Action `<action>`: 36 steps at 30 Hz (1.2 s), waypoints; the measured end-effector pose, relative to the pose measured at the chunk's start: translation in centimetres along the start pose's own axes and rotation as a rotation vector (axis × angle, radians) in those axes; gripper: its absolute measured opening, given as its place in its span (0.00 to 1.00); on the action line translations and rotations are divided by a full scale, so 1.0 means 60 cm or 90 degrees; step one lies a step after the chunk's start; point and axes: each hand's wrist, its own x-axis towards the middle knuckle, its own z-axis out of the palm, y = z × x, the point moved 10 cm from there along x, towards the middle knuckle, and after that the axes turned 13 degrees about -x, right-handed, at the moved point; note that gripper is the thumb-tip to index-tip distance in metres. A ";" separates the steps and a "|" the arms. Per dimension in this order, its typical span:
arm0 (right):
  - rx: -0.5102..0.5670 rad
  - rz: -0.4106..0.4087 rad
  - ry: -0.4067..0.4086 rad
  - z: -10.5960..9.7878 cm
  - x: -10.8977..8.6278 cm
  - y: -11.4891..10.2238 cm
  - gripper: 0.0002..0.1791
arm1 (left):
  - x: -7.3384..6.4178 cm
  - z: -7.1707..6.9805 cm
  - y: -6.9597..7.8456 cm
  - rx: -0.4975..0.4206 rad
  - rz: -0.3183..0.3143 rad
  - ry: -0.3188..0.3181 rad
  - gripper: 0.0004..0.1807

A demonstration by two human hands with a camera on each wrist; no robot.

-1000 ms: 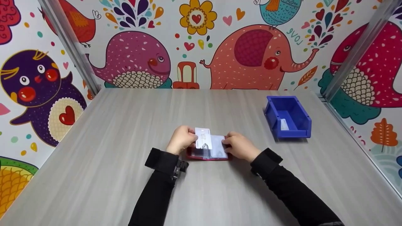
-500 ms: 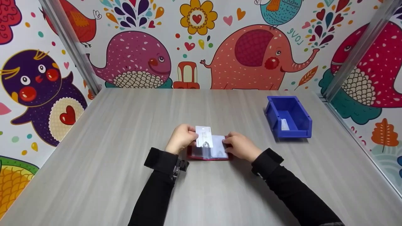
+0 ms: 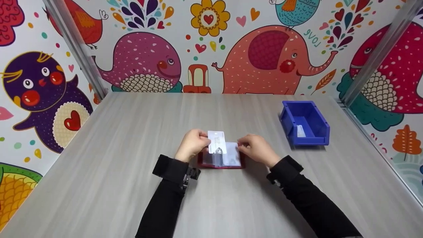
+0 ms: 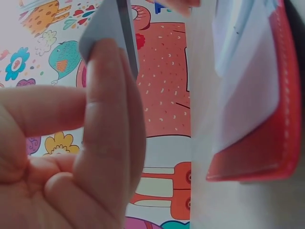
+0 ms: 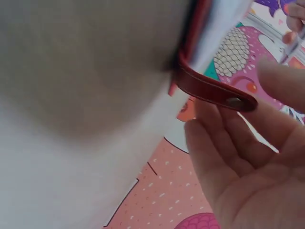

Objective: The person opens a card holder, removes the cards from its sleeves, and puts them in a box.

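My left hand (image 3: 192,144) pinches a white card printed "VIP" (image 3: 216,140) by its left edge, raised above the far part of an open red card holder (image 3: 236,168). In the left wrist view the card (image 4: 107,28) stands between thumb and fingers, apart from the holder's red cover (image 4: 252,164). Clear plastic sleeves (image 3: 231,155) lie spread in the holder. At its right edge is my right hand (image 3: 259,150). In the right wrist view a red strap with a metal snap (image 5: 214,90) sticks out between the parted thumb and fingers (image 5: 214,138).
A blue plastic bin (image 3: 310,141) stands at the right rear of the wood-grain table (image 3: 138,132), with a small white piece (image 3: 300,131) inside. Cartoon-printed walls (image 3: 198,49) close off the back and sides, with metal posts at the corners.
The left hand has drawn the card slightly away from me, off the sleeves. The right fingers have shifted from the sleeve's right side up to its far right corner.
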 end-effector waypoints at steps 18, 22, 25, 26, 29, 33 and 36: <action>0.335 0.160 -0.012 -0.016 0.001 -0.014 0.19 | -0.012 0.028 0.017 -0.033 0.006 -0.018 0.16; 0.366 0.162 -0.021 -0.014 0.002 -0.018 0.21 | -0.015 0.035 0.018 -0.034 0.013 -0.023 0.15; 0.359 0.165 -0.027 -0.013 0.002 -0.019 0.23 | -0.016 0.039 0.019 -0.045 0.018 -0.026 0.15; 0.355 0.167 -0.029 -0.012 0.002 -0.019 0.23 | -0.016 0.040 0.018 -0.050 0.017 -0.026 0.15; 0.335 0.177 -0.034 -0.011 0.001 -0.020 0.23 | -0.016 0.044 0.017 -0.061 0.016 -0.026 0.14; 0.323 0.185 -0.032 -0.008 0.002 -0.020 0.23 | -0.016 0.049 0.016 -0.069 0.015 -0.025 0.13; 0.308 0.186 -0.024 -0.007 0.004 -0.019 0.23 | -0.017 0.050 0.017 -0.073 0.020 -0.023 0.13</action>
